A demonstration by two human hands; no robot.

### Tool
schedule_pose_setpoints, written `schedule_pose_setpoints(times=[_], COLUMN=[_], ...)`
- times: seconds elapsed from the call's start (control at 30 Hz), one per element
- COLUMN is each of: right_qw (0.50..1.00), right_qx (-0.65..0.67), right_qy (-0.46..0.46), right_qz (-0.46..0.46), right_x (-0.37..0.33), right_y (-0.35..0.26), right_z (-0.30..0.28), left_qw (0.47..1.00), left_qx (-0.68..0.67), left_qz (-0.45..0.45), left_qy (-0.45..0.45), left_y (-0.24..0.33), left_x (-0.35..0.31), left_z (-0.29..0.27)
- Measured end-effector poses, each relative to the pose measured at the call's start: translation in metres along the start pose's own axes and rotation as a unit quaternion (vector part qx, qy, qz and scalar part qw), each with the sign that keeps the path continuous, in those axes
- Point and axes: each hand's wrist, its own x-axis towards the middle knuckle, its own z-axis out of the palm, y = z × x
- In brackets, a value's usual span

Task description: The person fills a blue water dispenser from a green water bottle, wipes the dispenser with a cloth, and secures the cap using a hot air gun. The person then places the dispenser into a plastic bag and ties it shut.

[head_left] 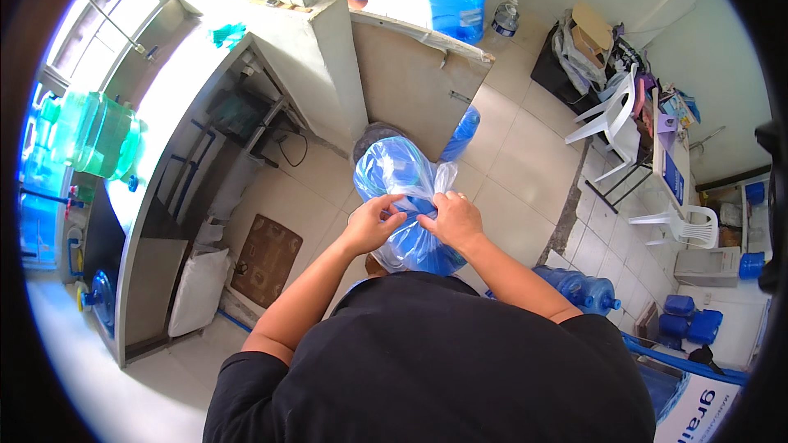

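A clear plastic bag [391, 162] with something blue inside stands in front of my body. Its gathered top stretches between my two hands. My left hand [373, 224] is closed at the bag's left side, thumb and fingers curled on the plastic. With bunched film pinched in its fingers, my right hand [456, 220] grips the bag at the right; a loose twist of plastic sticks up just beyond it. The blue contents bulge on the far and near sides of my hands, but I cannot make out what they are.
A low partition panel [410, 86] stands just beyond the bag. To the left are a counter [185, 74], a green jug [97, 133] and a brown mat [267, 260]. Blue water jugs [579, 287] lie at the right, below white plastic chairs [614, 125].
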Motion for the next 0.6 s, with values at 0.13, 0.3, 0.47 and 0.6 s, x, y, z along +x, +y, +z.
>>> schedule_pose_setpoints(times=[0.13, 0.3, 0.47, 0.6], right_qw=[0.994, 0.972, 0.954, 0.925], right_qx=[-0.022, 0.024, 0.059, 0.129], right_qy=[-0.011, -0.094, -0.177, -0.25], right_qz=[0.103, 0.213, 0.235, 0.254], right_x=[0.02, 0.045, 0.058, 0.062], right_y=[-0.031, -0.035, -0.016, -0.007], right_z=[0.011, 0.027, 0.034, 0.036], left_qw=[0.995, 0.99, 0.978, 0.971], left_qx=[-0.092, -0.127, -0.159, -0.153], left_qz=[-0.013, -0.051, -0.12, -0.165], left_qy=[-0.04, 0.02, 0.058, 0.086], left_y=[-0.021, -0.057, -0.097, -0.113], left_x=[-0.018, -0.064, -0.114, -0.134], left_z=[-0.033, -0.064, -0.078, -0.084])
